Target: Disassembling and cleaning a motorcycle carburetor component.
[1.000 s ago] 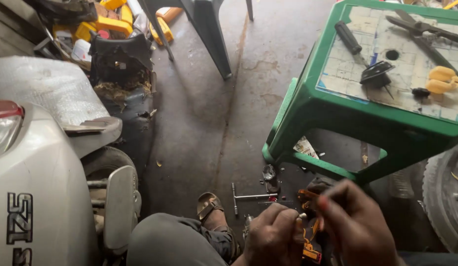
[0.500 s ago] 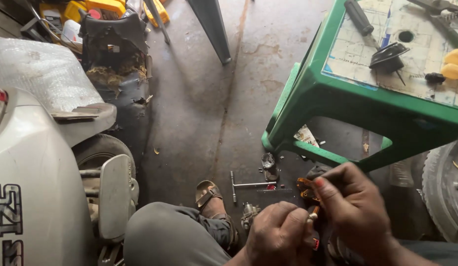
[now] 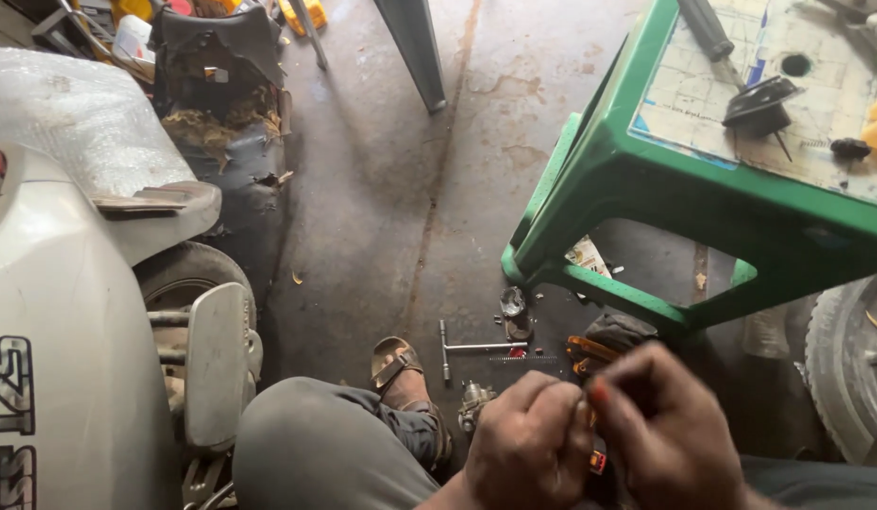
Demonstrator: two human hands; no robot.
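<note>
**Both hands busy with a small part**

My left hand (image 3: pixel 531 444) and my right hand (image 3: pixel 667 427) are close together, low over the floor. Both grips are closed on one small part (image 3: pixel 590 416) between my fingertips. It is mostly hidden, so I cannot tell what it is. Something small and orange-red (image 3: pixel 598 462) peeks out just under my hands. My knee in grey trousers (image 3: pixel 316 444) is to the left, and my foot in a brown sandal (image 3: pixel 399 364) rests on the concrete floor (image 3: pixel 382 189). A T-shaped metal tool (image 3: pixel 476 348) lies near the sandal. A green worktop (image 3: pixel 646 179) stands behind, with a screwdriver (image 3: pixel 712 33) on it. A white scooter (image 3: pixel 42 331) is at my left.
</note>
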